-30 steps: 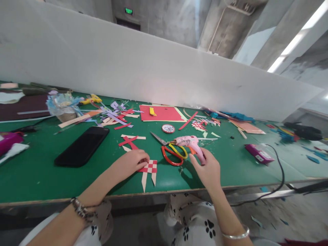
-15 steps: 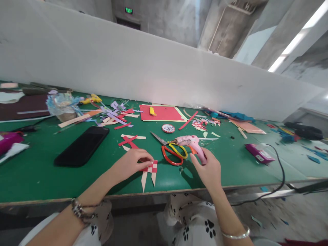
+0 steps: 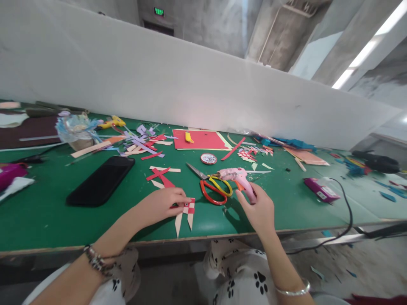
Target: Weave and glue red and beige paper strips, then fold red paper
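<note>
My left hand (image 3: 163,202) is closed at the fingertips on a small red-and-cream woven paper piece (image 3: 190,205) near the front edge; pointed cream strips extend from it toward me. A small dark eye-like spot shows on the weave beside my fingers. My right hand (image 3: 259,208) is wrapped round the handle of a pink glue gun (image 3: 243,182), which lies on its side with its nozzle pointing left. Scissors (image 3: 213,192) with red and yellow handles rest between my hands, touching or just under the nozzle.
On the green table (image 3: 203,224) are a black phone (image 3: 101,181), a round dish (image 3: 208,159), red paper (image 3: 203,140) with a yellow cutter (image 3: 188,137), paper strips (image 3: 143,142) and a purple box (image 3: 321,189) with a cable. Behind stands a white partition (image 3: 190,89).
My left hand has shifted slightly, its fingers drawn closer together at the woven piece, and a dark spot on the weave now shows. My right hand and the glue gun have stayed in place.
</note>
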{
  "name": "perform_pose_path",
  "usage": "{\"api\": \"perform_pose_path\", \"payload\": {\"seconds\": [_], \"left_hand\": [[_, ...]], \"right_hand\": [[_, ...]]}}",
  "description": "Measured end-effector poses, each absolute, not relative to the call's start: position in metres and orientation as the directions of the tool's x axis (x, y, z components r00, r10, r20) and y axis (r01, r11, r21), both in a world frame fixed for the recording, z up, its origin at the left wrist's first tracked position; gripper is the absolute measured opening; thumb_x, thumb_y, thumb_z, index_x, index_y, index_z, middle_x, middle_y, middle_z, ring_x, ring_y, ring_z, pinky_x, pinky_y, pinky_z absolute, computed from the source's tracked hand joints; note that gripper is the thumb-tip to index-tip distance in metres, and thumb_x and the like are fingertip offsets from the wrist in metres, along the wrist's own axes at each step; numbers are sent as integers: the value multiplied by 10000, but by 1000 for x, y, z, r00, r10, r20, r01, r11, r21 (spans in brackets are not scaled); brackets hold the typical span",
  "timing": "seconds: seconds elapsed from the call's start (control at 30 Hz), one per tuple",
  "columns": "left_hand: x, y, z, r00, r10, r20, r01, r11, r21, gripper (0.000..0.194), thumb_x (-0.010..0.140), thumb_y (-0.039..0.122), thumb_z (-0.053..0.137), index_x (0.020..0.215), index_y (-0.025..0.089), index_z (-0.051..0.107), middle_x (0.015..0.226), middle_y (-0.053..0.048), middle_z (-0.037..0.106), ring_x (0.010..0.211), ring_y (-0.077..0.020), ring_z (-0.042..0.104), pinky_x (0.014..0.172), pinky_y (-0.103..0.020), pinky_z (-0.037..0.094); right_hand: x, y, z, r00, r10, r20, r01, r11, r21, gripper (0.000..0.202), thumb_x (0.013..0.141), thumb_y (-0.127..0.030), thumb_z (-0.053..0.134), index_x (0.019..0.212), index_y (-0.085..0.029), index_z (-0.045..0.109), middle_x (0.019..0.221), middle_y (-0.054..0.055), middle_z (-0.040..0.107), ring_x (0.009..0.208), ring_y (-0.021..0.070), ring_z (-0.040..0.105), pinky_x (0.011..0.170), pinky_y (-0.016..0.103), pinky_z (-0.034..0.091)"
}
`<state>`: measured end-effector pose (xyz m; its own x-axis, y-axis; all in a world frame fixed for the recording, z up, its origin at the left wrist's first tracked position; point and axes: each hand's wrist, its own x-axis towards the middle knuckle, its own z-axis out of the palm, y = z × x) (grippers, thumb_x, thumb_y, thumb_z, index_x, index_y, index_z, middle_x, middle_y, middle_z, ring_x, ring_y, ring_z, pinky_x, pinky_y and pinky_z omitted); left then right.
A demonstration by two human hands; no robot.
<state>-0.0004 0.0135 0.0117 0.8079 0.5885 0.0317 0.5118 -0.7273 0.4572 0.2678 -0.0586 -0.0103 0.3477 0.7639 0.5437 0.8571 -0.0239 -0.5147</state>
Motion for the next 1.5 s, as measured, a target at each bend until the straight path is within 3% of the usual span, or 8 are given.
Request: {"api": "perform_pose_path", "payload": {"seconds": [0.23, 0.53, 0.67, 0.87, 1.17, 1.3, 1.5], "left_hand": [[1, 14, 6, 818, 575, 22, 515, -749, 416, 332, 899, 322, 351, 949, 194, 653, 935, -59, 584, 755, -150, 570, 671, -229, 402], [9, 19, 2, 782, 620, 62, 529, -713, 460, 266, 868, 278, 405, 811, 158, 636, 811, -53, 600, 711, -152, 561, 630, -240, 407], [13, 15, 6, 760, 649, 34, 596, -716, 364, 242, 862, 223, 413, 748, 138, 609, 774, -55, 598, 692, -155, 554, 613, -242, 396], [14, 12, 6, 776, 631, -4, 613, -751, 245, 249, 886, 206, 388, 829, 144, 622, 858, -60, 583, 724, -157, 564, 617, -239, 392], [14, 9, 3, 783, 621, 31, 609, -776, 165, 238, 879, 144, 384, 855, 151, 621, 885, -56, 570, 705, -142, 549, 592, -224, 369], [14, 9, 4, 786, 618, 17, 598, -767, 233, 250, 884, 183, 391, 847, 145, 634, 857, -59, 576, 735, -159, 555, 617, -234, 373], [10, 14, 1, 781, 623, 49, 526, -698, 487, 222, 854, 292, 466, 850, 158, 643, 869, -47, 585, 751, -154, 555, 667, -232, 384]], "right_hand": [[270, -58, -12, 357, 775, 522, 851, -39, -523, 424, 740, -512, 501, 953, -160, 603, 822, 65, 640, 652, 171, 550, 599, 268, 412], [267, -59, -10, 355, 769, 532, 852, -32, -523, 413, 740, -506, 498, 942, -162, 606, 801, 65, 636, 624, 169, 536, 577, 267, 401], [268, -59, -10, 355, 771, 529, 854, -36, -520, 403, 738, -501, 511, 935, -162, 606, 791, 59, 632, 617, 161, 528, 578, 262, 395], [268, -59, -11, 358, 779, 515, 845, -35, -534, 391, 740, -491, 518, 945, -168, 600, 801, 52, 632, 617, 158, 524, 587, 261, 396], [269, -58, -10, 370, 776, 510, 842, -48, -537, 406, 734, -504, 521, 939, -163, 601, 792, 45, 630, 609, 149, 520, 583, 253, 394], [269, -59, -10, 365, 773, 519, 845, -41, -533, 417, 737, -513, 508, 938, -161, 604, 802, 58, 635, 619, 158, 525, 580, 257, 391], [269, -59, -11, 369, 773, 516, 841, -41, -539, 404, 734, -503, 516, 938, -166, 602, 808, 59, 638, 624, 161, 528, 586, 261, 391]]}}
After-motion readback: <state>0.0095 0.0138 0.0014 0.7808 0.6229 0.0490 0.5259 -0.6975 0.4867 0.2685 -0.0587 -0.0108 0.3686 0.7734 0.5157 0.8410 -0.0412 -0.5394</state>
